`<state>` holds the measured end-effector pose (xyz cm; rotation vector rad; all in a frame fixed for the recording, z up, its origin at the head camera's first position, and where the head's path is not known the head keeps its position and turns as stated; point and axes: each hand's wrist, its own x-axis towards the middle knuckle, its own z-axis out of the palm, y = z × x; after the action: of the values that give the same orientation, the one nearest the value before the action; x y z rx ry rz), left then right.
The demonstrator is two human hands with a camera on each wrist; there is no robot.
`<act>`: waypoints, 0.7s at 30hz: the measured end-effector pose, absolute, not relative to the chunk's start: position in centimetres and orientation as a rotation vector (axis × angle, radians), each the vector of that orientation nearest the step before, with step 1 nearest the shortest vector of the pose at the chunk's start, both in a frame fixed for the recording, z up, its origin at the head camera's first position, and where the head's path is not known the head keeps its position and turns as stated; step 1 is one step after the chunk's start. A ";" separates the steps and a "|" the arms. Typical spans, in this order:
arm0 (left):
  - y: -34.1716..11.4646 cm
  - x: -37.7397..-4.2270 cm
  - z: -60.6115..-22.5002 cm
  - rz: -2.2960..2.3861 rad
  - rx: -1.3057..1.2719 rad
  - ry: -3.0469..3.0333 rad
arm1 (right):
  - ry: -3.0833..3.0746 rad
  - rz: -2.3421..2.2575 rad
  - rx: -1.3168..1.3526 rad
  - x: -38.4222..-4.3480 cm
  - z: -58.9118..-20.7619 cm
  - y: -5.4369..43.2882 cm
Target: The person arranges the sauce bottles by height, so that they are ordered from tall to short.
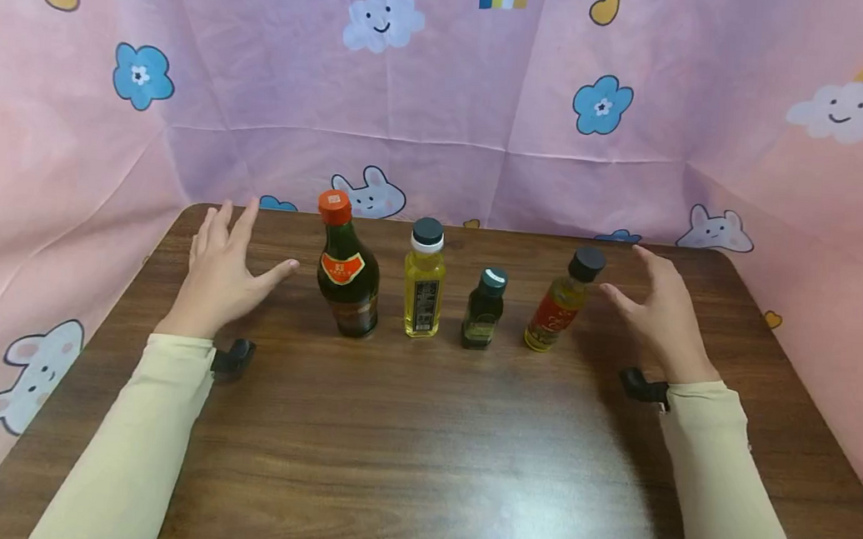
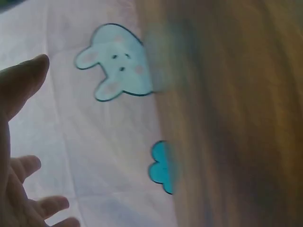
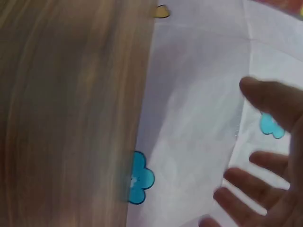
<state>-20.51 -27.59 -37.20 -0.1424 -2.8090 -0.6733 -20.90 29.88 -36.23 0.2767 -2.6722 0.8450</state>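
Note:
A row of bottles stands across the middle of the table. Leftmost is a tall dark green bottle [image 1: 348, 285] with an orange cap. Beside it are a clear bottle of yellow oil [image 1: 425, 282] with a dark cap and a small dark bottle [image 1: 484, 311] with a green cap. The oil bottle with a red label [image 1: 555, 307] and black cap is at the right end. My left hand [image 1: 223, 270], fingers spread, is left of the tall bottle with nothing in it. My right hand [image 1: 661, 315] is right of the red-label bottle, thumb pointing toward it, fingers extended and empty.
The brown wooden table [image 1: 389, 450] ends at a pink patterned cloth [image 1: 459, 96] hanging behind it and along both sides. A black strap-mounted piece [image 1: 233, 360] sits at the left wrist, and a similar black piece [image 1: 643, 386] at the right.

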 end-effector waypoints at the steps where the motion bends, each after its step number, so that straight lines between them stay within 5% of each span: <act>1: -27.4 -20.6 -36.9 -0.698 -0.155 -2.806 | -2.663 0.858 0.297 -20.8 -36.1 29.9; 8: -26.8 -19.9 -35.8 -0.988 -0.276 -2.731 | -2.710 1.186 0.518 -19.2 -35.4 30.0; 21: -23.0 -17.5 -34.8 -1.653 -0.523 -2.547 | -2.513 1.730 0.494 -18.3 -35.1 26.1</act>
<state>-17.48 -23.00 -34.80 -0.5226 -2.5467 -1.6526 -18.32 26.08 -35.06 0.4938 -2.5128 1.7297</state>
